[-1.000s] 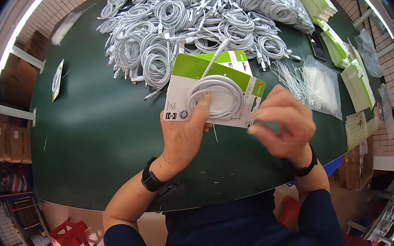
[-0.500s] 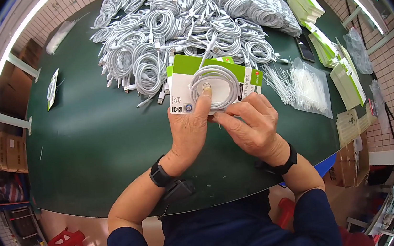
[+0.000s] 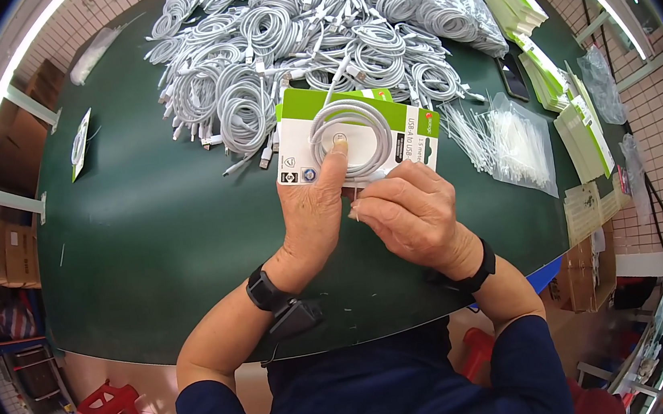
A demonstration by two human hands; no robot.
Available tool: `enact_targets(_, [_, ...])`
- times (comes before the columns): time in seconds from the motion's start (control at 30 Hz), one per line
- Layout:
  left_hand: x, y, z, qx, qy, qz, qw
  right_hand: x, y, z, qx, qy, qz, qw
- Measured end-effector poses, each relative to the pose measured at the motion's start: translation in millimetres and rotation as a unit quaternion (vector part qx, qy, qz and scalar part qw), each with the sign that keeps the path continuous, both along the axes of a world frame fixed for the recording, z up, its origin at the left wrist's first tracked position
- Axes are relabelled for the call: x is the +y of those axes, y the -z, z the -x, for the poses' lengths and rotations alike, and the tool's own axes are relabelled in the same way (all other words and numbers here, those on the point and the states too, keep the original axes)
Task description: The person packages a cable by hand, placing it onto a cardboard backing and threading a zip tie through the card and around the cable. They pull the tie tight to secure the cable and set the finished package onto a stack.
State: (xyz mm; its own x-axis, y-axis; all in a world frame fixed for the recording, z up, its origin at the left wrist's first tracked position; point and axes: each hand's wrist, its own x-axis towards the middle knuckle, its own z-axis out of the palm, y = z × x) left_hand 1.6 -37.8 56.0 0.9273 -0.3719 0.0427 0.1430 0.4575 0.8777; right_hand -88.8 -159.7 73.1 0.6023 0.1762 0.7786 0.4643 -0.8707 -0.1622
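Head view shows the left hand [image 3: 315, 217] gripping a flat green-and-white cardboard card [image 3: 291, 148] from its lower left, thumb on the front and the other fingers hidden behind. That thumb lies within a round coil of smooth white cable [image 3: 380, 141], probably to hold the loops flat against the card. The coil thus sits just beyond both hands, over the left thumb and ahead of the right fingertips.

At the card's lower edge, the right hand [image 3: 417, 210] has its fingertips drawn together on what looks like a thin white plastic strip [image 3: 356, 204]; pinching it there likely leaves the card's face clear.

Right of the right hand lie loose thin white ties [image 3: 466, 138] and a clear plastic bag of white ties [image 3: 519, 151], seemingly placed for easy reach. Farther right stand stacks of green-and-white cards [image 3: 585, 136]. Beyond both hands spreads a large heap of coiled pale-grey cables [image 3: 265, 40]; well left of the left hand lies another carded white coil [image 3: 80, 144].
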Motion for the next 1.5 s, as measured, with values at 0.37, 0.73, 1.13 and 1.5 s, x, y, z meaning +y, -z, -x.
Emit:
enact_targets(0.37, [8.3, -2.0, -3.8, 0.014, 0.049, -0.025, 0.998, -28.5, -2.8, -2.3, 0.052, 0.025, -0.016, 0.998])
enact_targets(0.73, [8.7, -5.7, -5.1, 0.005, 0.054, -0.087, 0.995, -34.3, 4.3, 1.0, 0.081, 0.003, 0.038, 0.996])
enact_targets(1.13, [7.1, -0.6, -4.1, 0.003, 0.050, -0.111, 0.993, -34.8, 5.0, 5.5, 0.095, -0.001, -0.012, 0.995])
enact_targets(1.5, [8.5, 8.6, -0.3, -0.076, 0.040, -0.112, 0.990, -1.1, 8.7, 3.9, 0.077, 0.016, -0.017, 0.997])
